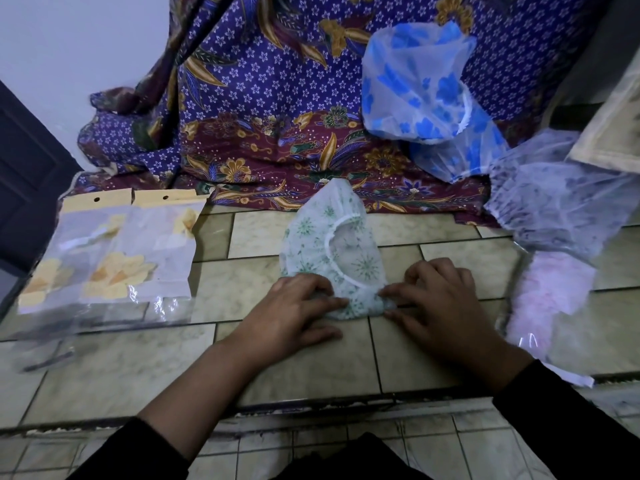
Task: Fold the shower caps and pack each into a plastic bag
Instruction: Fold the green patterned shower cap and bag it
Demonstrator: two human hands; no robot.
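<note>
A purple batik cloth drapes behind the tiled ledge. A blue-flowered shower cap rests against the cloth. At the left lie two plastic bags holding yellow-flowered caps. The green-print shower cap lies flat mid-ledge. The left hand and right hand curl their fingers over its near edge, seemingly pinching a fold.
</note>
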